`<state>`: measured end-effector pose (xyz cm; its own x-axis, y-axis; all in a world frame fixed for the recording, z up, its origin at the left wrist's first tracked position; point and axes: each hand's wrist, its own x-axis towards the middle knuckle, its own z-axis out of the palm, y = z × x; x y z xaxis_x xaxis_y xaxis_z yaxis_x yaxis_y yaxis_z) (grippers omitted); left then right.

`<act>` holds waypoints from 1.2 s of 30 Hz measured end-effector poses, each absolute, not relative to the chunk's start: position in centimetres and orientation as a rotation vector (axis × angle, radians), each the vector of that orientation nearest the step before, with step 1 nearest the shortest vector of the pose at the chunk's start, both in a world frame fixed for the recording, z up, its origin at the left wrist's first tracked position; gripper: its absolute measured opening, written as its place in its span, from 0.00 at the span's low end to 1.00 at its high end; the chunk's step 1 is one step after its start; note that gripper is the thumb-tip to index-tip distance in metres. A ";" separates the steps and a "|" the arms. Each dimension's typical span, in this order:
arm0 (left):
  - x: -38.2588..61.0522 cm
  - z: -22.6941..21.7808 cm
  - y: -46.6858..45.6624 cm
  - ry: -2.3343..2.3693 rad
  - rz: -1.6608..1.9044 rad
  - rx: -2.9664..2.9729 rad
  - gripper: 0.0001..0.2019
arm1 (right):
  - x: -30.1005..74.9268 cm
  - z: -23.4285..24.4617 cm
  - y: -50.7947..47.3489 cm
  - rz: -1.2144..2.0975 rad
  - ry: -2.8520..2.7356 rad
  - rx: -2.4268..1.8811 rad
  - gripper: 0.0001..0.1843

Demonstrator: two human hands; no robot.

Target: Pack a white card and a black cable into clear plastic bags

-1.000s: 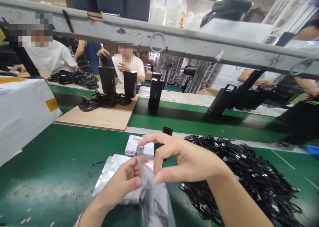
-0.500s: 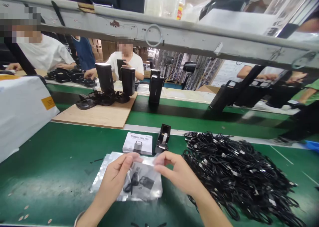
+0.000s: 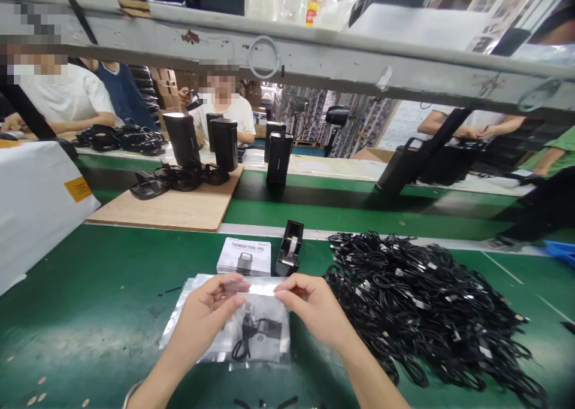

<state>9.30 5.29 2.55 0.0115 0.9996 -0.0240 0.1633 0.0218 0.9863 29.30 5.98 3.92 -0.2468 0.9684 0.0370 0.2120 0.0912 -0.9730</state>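
Note:
A clear plastic bag lies in front of me, with a black cable and a printed leaflet inside. My left hand pinches the upper left of its opening between thumb and fingers. At the upper right corner, my right hand grips the film the same way. Under the left wrist, more flat clear bags are stacked, partly covered by my hand. Just beyond the bag sit a stack of printed manuals and a black tape dispenser.
To the right spreads a large heap of black cables. A wooden board at the far left bears black parts and tall black devices. A white package stands at left. Overhead runs a shelf beam. Several people work across the line.
Both hands stay on the bag's top edge while the left thumb has shifted right along it. The bag lies flatter, its cable showing more clearly. The whole view has shifted slightly.

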 end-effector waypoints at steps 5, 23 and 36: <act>9.1 2.7 5.2 1.362 1.035 1.374 0.07 | 29.6 3.9 5.9 1.075 -1.663 -1.164 0.08; 10.8 1.2 4.9 1.335 1.115 1.099 0.14 | 30.3 1.4 8.1 0.766 -1.346 -1.522 0.17; 9.6 0.9 5.1 1.380 1.119 1.148 0.14 | 32.2 1.8 10.8 1.310 -1.011 -1.489 0.15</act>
